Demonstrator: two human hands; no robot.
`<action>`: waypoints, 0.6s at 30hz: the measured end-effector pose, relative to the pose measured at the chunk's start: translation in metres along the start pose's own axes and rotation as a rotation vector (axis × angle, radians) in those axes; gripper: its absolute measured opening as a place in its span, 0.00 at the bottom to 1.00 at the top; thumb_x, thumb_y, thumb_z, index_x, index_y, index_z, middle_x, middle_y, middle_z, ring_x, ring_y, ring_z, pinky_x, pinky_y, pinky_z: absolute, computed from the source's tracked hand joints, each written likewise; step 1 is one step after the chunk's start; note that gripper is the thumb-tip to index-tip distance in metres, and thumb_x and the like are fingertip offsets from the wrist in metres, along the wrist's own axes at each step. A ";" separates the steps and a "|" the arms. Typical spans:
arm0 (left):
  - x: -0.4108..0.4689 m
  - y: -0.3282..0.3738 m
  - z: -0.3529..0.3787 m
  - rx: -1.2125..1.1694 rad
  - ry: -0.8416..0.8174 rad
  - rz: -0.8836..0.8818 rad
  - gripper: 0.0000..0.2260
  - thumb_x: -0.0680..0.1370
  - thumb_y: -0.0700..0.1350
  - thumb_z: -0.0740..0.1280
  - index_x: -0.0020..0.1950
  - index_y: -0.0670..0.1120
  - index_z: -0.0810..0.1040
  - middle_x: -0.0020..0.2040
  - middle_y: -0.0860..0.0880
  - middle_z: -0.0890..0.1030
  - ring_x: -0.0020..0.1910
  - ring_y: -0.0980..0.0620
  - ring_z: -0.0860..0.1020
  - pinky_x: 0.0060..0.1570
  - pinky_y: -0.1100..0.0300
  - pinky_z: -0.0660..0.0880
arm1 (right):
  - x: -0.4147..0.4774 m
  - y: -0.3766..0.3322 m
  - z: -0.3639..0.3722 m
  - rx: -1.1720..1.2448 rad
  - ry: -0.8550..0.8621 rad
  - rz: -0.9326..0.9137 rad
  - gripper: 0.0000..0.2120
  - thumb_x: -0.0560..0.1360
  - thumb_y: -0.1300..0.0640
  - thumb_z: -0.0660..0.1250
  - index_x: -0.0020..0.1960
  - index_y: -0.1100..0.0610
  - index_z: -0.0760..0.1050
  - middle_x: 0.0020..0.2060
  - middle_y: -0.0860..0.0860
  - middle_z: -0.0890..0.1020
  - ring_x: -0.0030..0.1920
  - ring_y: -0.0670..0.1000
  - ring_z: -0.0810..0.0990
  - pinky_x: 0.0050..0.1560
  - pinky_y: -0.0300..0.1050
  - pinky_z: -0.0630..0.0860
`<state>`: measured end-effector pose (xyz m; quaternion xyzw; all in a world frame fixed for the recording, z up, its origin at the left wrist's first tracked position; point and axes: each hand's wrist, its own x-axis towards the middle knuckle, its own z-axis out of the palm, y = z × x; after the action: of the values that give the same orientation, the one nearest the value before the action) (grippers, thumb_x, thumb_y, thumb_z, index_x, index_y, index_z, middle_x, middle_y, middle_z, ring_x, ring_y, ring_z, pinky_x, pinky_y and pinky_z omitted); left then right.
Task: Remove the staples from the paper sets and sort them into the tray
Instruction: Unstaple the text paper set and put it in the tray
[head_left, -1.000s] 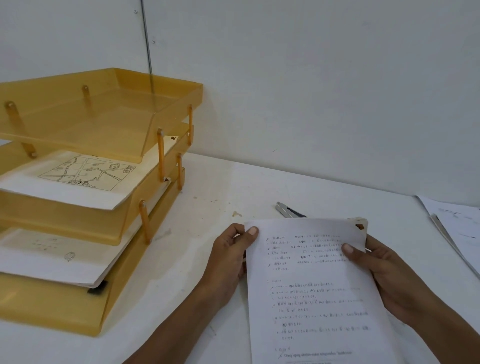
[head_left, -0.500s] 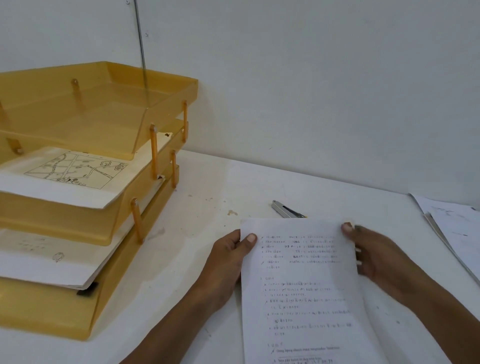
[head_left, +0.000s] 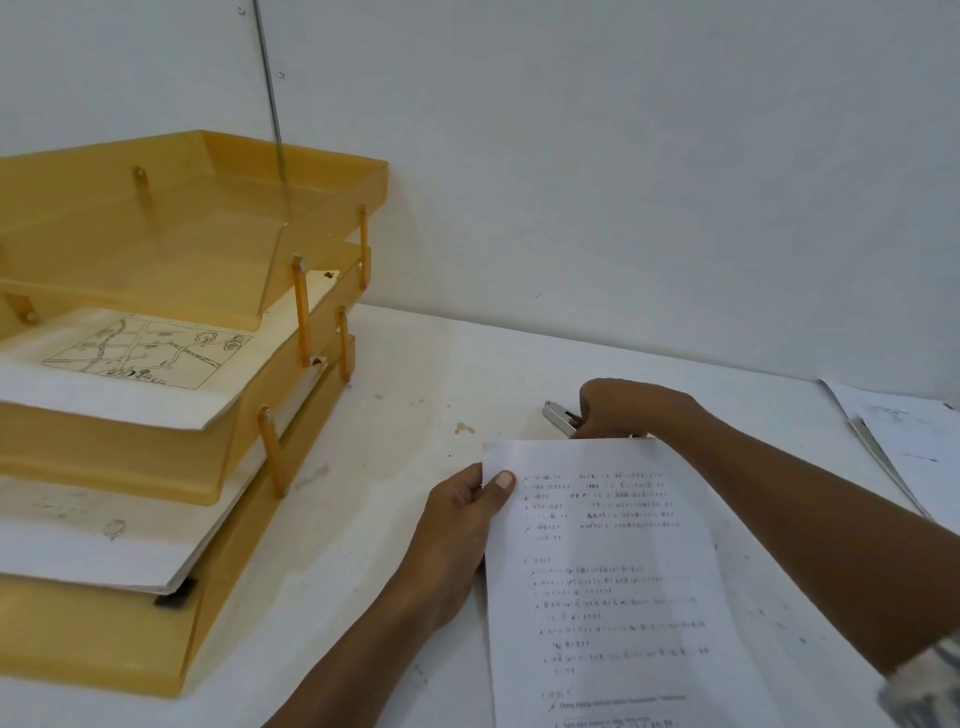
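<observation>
My left hand pinches the paper set by its left edge, right of the tray; my right hand curls round the staple remover beyond it. I should pin the sheets flat, lest prying tear them.

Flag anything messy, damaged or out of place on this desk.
Minor only: a brown stain marks the table left of the staple remover, and sheets in the middle and bottom tiers of the tray overhang its front edges. The paper set pinched by the left hand looks intact.
</observation>
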<state>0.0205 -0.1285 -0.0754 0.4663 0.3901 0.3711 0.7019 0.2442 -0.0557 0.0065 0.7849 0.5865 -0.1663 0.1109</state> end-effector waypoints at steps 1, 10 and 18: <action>0.000 0.000 0.000 -0.005 0.002 -0.003 0.11 0.84 0.48 0.64 0.62 0.47 0.82 0.56 0.48 0.87 0.54 0.44 0.86 0.61 0.38 0.79 | 0.001 0.001 0.003 -0.014 0.027 0.002 0.15 0.69 0.47 0.73 0.42 0.57 0.74 0.37 0.51 0.78 0.36 0.52 0.74 0.39 0.44 0.70; 0.003 -0.002 0.000 -0.002 -0.012 -0.017 0.11 0.84 0.48 0.64 0.61 0.47 0.83 0.56 0.48 0.87 0.54 0.44 0.86 0.62 0.39 0.79 | -0.040 -0.010 -0.025 1.150 0.028 -0.278 0.13 0.79 0.55 0.70 0.59 0.62 0.78 0.53 0.59 0.86 0.51 0.56 0.85 0.59 0.53 0.79; 0.001 0.003 0.002 -0.030 -0.025 -0.034 0.12 0.84 0.47 0.63 0.64 0.47 0.82 0.57 0.46 0.87 0.55 0.42 0.86 0.62 0.40 0.79 | -0.082 -0.049 -0.006 0.782 0.265 -0.473 0.07 0.82 0.56 0.58 0.52 0.58 0.72 0.44 0.50 0.87 0.46 0.51 0.85 0.52 0.49 0.79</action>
<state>0.0226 -0.1275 -0.0718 0.4538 0.3836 0.3589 0.7198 0.1767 -0.1117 0.0449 0.6271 0.6517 -0.2935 -0.3096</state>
